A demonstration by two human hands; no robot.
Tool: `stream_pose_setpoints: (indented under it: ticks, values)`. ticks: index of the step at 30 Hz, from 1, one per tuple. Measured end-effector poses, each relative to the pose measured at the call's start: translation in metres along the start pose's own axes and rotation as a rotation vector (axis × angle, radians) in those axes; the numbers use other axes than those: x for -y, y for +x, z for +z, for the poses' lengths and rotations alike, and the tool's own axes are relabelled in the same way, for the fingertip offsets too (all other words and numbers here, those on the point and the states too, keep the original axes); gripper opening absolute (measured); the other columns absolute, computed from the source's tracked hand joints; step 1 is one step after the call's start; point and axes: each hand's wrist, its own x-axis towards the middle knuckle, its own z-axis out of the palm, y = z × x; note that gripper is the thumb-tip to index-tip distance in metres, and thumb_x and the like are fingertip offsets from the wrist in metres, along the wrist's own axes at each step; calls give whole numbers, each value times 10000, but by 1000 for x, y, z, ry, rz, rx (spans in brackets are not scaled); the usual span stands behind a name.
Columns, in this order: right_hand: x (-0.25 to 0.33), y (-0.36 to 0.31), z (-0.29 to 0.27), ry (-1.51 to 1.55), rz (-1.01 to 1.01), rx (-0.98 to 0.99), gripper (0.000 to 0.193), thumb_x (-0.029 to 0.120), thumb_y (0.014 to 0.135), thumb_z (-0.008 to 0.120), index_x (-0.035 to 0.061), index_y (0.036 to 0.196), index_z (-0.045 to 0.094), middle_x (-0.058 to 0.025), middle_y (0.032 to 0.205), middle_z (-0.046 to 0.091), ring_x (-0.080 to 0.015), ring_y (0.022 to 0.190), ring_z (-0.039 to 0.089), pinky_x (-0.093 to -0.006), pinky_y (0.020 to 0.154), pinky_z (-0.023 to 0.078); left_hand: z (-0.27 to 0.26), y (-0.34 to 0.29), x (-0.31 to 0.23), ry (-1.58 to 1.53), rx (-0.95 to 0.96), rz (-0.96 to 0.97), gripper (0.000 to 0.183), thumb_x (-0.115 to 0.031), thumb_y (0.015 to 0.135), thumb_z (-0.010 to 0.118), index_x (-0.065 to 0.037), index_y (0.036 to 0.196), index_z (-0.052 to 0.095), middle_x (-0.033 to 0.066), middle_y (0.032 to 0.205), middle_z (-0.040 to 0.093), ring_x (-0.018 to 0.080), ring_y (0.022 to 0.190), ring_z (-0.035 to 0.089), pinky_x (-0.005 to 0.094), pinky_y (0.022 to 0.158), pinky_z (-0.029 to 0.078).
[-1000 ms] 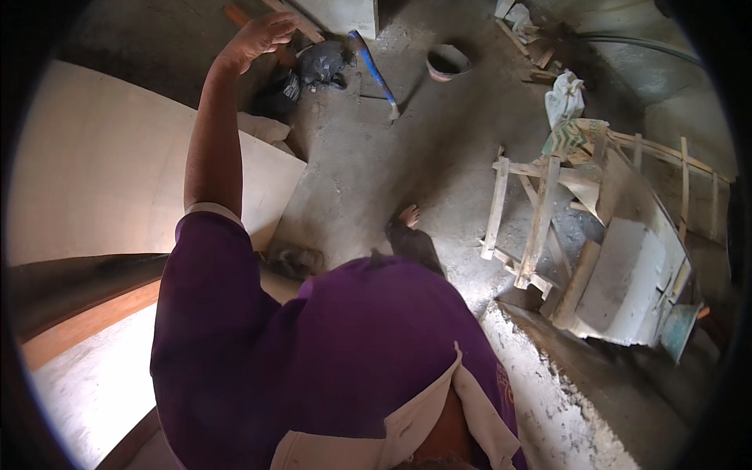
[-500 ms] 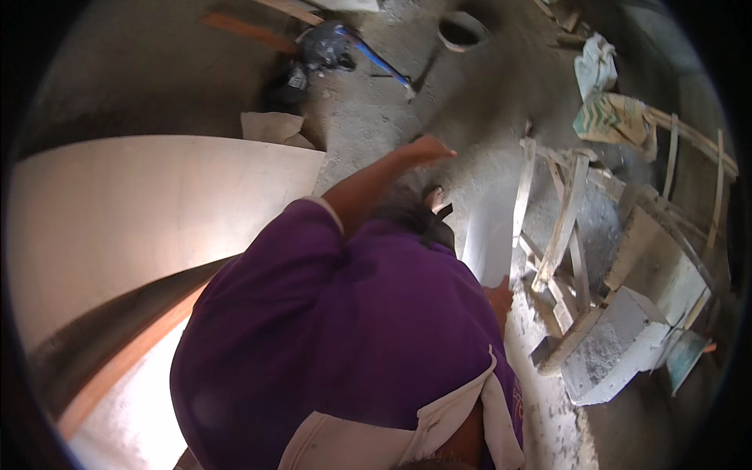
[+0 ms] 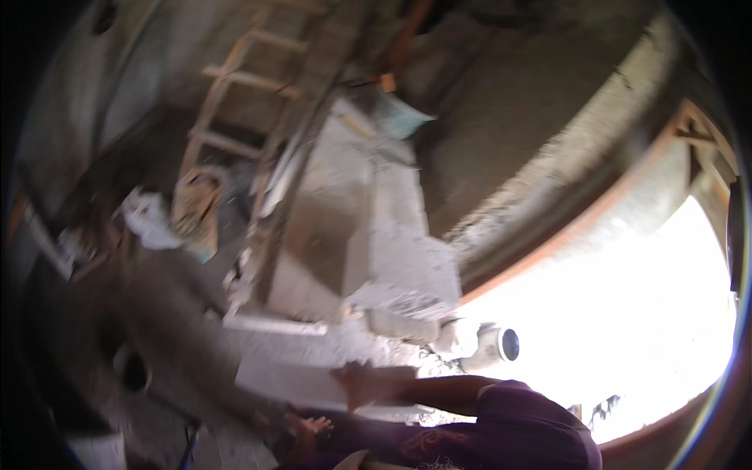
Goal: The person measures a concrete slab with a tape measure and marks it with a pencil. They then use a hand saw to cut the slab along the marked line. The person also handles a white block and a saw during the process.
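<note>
My right arm, in a purple sleeve, reaches leftward across the lower middle, and my right hand [image 3: 357, 384] overlaps a pale flat panel [image 3: 274, 381]. Motion smears its fingers, so I cannot tell whether it grips the panel or only passes over it. Lower and a little to the left, my left hand [image 3: 312, 427] has its fingers apart, with nothing visible in it. Just beyond the panel lie a pale wooden strip [image 3: 274, 323] and a large whitish block [image 3: 411, 278].
A wooden ladder-like frame [image 3: 227, 110] leans at the upper left, near a white sack [image 3: 149, 219] and a tan sack [image 3: 196, 211]. A bucket [image 3: 131, 368] stands at the lower left. At right, a white cylindrical container [image 3: 492, 347] sits beside a bright opening.
The view has swung far to the right, bringing the ladder frame to the upper left and the bright opening to the right. My two hands now appear closer together.
</note>
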Motion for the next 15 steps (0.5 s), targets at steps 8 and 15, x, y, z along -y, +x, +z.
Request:
stream_pose_setpoints:
  ticks: [8, 15]
  values:
    - [33, -17, 42, -34, -114, -245, 974, 310, 572, 833, 81, 1413, 399, -189, 1239, 533, -346, 1209, 500, -537, 968, 397, 98, -100, -18, 298, 565, 525, 1169, -886, 734, 462, -101, 1552, 177, 210, 1508, 334, 372, 1331, 402, 655, 1056, 317]
    - [58, -3, 64, -35, -147, -466, 930, 333, 612, 788, 56, 1407, 394, -221, 1283, 495, -379, 1234, 467, -542, 977, 389, 139, -209, -40, 757, 385, 794, 1144, -878, 753, 434, -100, 1551, 176, 209, 1507, 332, 370, 1331, 402, 642, 1059, 321]
